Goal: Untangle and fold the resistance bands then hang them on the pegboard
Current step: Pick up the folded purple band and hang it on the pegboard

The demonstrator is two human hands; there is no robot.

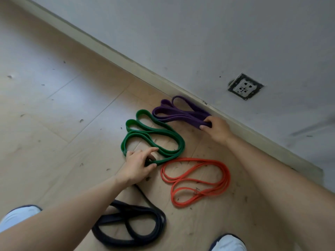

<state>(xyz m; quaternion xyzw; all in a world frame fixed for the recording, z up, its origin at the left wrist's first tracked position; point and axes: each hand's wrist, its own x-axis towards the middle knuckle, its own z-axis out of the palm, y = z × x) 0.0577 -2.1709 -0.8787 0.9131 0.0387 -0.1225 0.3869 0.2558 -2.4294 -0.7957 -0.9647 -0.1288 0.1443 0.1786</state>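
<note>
Four resistance bands lie on the wooden floor point(54, 105), all placed here from the skirting board point(126, 60). The folded purple band point(179, 115) lies right against it, and the right hand point(217, 129) grips its end. One step out from the board lies the green band point(181, 145) in loose loops, and the left hand point(137, 165) pinches its near strands between thumb and fingers. The orange band point(226, 176) lies coiled farther out, apart from both hands. Farthest from the board is the black band point(161, 221), partly hidden under the left forearm. A wall socket point(245, 86) sits above the board.
</note>
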